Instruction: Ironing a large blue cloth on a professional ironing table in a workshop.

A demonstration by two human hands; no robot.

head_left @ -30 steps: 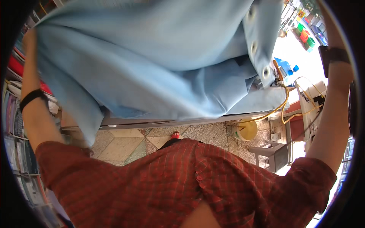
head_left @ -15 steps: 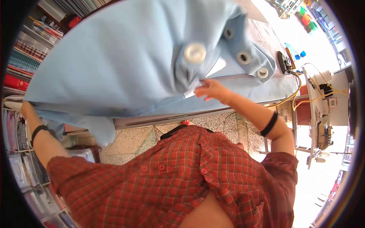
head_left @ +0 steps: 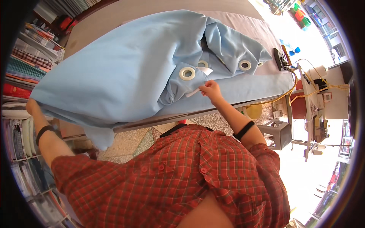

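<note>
A light blue curtain [head_left: 114, 72] with white-ringed eyelets lies bunched over a long table. My left hand [head_left: 31, 107] is at the curtain's far left end, closed on its edge; the fingers are mostly hidden by the cloth. At the curtain's eyelet end, my right hand [head_left: 211, 91] pinches a corner, beside a white strip [head_left: 193, 92] along the edge. Close to these fingers is one eyelet ring [head_left: 187, 73]. Another eyelet ring [head_left: 245, 65] sits farther right on a raised fold. A flat layer of the same blue cloth [head_left: 254, 86] runs along the table's near edge.
An iron [head_left: 280, 59] stands at the table's right end, its yellow cord [head_left: 276, 101] hanging down. Shelves of folded fabric [head_left: 26, 68] line the left side. A grey stool [head_left: 279, 133] is under the right end, near a sewing machine table [head_left: 310, 114].
The raised curtain has come down onto the table and spread out. My right hand, open and blurred before, has closed on the corner. My left hand stays at the left end.
</note>
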